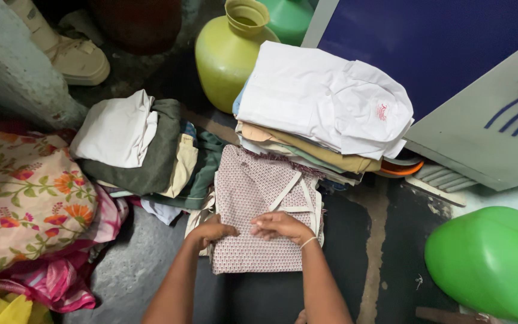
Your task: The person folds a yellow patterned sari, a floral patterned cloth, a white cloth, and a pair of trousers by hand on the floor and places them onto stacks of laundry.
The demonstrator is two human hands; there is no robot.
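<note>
Both hands, the left hand point(212, 232) and the right hand point(280, 226), are pressing with bent, nearly closed fingers on the folded patterned cloth point(259, 204), which is lying under them, just before the clothes stack point(325, 108).

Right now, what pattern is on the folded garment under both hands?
Folded garment: white with fine dark-red dotted print and plain pale trim; head view.

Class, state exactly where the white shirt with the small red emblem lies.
In the head view, the white shirt tops the folded pile right of centre, just right of the yellow-green jug, above the patterned garment.
</note>
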